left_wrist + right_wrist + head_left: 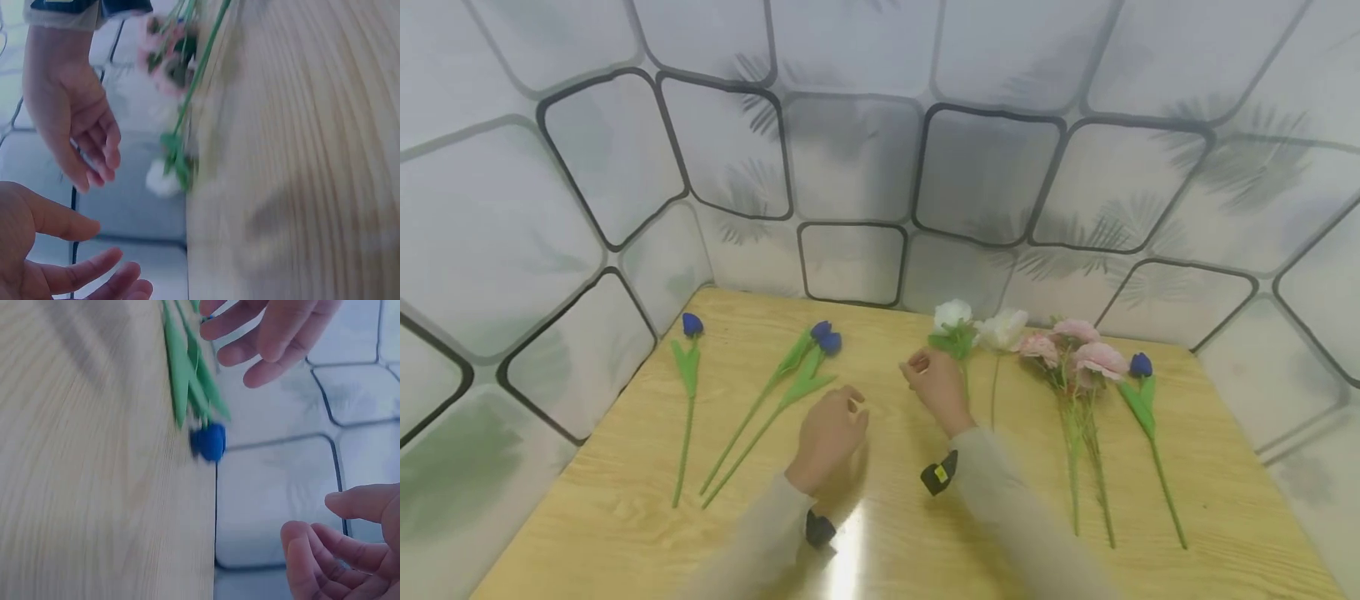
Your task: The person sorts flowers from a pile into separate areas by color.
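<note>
My left hand (831, 433) hovers over the middle of the table, its fingers loosely bent and holding nothing. Just left of it lie two blue tulips (826, 337) with green stems, side by side. To the right, my right hand (937, 385) is held above the table with relaxed fingers, also holding nothing. It partly overlaps a white flower (953, 315) in the head view, and a second white flower (1002, 329) lies beside that one. In the left wrist view the left fingers (69, 225) are spread apart. The right wrist view shows the right fingers (312, 556) loosely curled with a gap to the thumb.
A single blue tulip (692, 325) lies at the far left of the wooden table (625, 533). Pink flowers (1099, 360) are bunched at the right, next to another blue tulip (1141, 365). A patterned cloth wall (857, 167) encloses the back and sides.
</note>
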### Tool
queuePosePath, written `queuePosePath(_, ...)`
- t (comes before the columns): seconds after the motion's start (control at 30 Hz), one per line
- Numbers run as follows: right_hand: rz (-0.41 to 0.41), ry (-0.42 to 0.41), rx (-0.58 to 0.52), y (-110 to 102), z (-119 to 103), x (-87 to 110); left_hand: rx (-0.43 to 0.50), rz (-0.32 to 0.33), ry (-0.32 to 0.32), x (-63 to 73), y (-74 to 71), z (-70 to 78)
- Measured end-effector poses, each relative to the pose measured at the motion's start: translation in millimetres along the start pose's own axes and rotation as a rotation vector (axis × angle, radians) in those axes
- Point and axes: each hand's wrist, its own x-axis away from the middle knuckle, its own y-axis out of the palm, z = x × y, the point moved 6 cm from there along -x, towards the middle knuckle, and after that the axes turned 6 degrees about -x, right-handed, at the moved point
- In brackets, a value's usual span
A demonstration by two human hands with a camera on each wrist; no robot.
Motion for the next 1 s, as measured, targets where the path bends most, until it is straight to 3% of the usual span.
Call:
queuePosePath(0.23,-0.102,-0.065,-0.058,57,-47,1.1,-0.100,0.101,-0.090,6.4,-49.2,-68.8)
queuePosePath(0.4,-0.206,-0.063,-0.070,102,-68,5.5,-0.124,0.104,-0.187,15.3,-69.0,-106.4)
queuePosePath(0.5,-0.250,-0.074,-0.065,127,-75,9.6,-0.114,0.076,-0.260,22.2,-72.6,-123.6)
queuePosePath(0.6,-0.278,-0.080,-0.074,148,-77,12.0,-0.146,0.035,-0.294,26.0,-71.0,-135.8)
queuePosePath(0.8,-0.335,0.007,-0.101,187,-65,13.7,-0.195,-0.038,-0.306,28.6,-64.0,-151.0)
queuePosePath(1.0,-0.366,0.029,-0.107,202,-62,17.2,-0.189,-0.054,-0.321,26.9,-60.4,-156.5)
